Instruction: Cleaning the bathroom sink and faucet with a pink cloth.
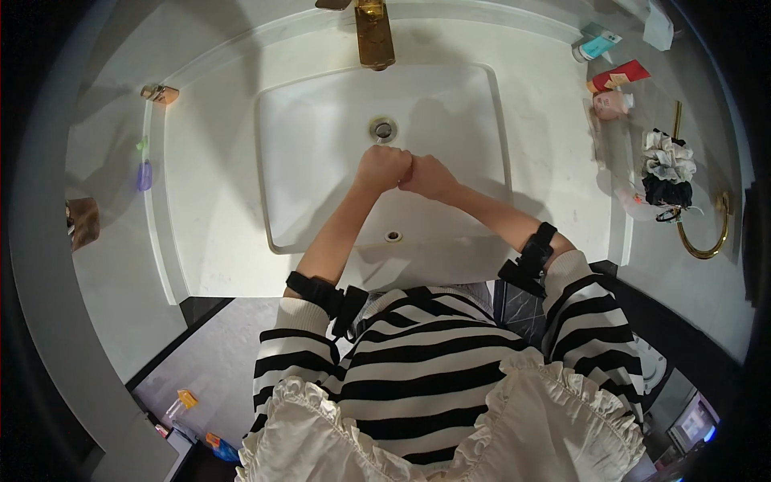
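Note:
Over the white basin [301,185], my left hand [384,167] and my right hand [430,177] meet, knuckles touching. Both are closed, fingers curled under and mostly hidden. Whatever they may grip is too covered to name. Just beyond the left hand lies the round metal drain [383,130], with a small pale wisp between the two. At the basin's far side the gold faucet [375,36] points down toward it; no running water can be made out. Each of my forearms wears a black strap with a small device, below pushed-up striped sleeves.
A pale countertop [217,185] surrounds the basin. On the right stand a teal-and-white tube [598,46], a red tube [618,76] and a pink bottle [612,104]. Scrunchies [668,161] hang by a gold towel ring [704,253]. A small bottle [161,94] sits at left.

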Motion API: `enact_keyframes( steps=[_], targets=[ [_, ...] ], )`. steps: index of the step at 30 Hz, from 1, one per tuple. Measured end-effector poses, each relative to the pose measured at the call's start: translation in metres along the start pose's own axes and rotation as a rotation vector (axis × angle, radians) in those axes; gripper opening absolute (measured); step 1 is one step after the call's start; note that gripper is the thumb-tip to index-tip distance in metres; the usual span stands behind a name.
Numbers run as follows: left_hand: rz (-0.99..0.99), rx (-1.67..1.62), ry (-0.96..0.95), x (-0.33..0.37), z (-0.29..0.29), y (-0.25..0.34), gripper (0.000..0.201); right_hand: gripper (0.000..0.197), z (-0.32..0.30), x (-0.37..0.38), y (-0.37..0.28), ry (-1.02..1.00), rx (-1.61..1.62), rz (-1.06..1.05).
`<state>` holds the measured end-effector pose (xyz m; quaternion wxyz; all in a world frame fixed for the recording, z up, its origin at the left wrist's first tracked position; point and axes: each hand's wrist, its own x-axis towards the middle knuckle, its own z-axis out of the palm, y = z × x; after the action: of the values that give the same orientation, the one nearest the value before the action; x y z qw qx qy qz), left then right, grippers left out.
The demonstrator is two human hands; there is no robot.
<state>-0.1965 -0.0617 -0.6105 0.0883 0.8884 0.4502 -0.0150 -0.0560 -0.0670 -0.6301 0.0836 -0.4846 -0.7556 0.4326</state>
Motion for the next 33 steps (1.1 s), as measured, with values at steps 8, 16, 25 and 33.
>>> enact_keyframes(
  steps=[8, 16, 25, 33],
  targets=[
    [-0.116, 0.018, -0.191, -0.009, 0.014, -0.018, 0.007, 0.030, 0.024, 0.017, -0.006, 0.023, -0.155, 0.021],
    [-0.164, -0.043, -0.129, -0.023, 0.010, -0.013, 0.013, 0.032, 0.015, 0.016, -0.018, -0.085, -0.186, 0.081],
    [-0.289, -0.495, 0.521, -0.041, -0.031, 0.016, 0.062, 0.050, -0.037, -0.001, -0.047, 0.234, -0.085, 0.104],
    [-0.654, -1.794, 0.638, -0.046, -0.045, 0.025, 0.058, 0.055, -0.027, -0.038, -0.067, 0.312, 0.244, -0.152]
  ],
)
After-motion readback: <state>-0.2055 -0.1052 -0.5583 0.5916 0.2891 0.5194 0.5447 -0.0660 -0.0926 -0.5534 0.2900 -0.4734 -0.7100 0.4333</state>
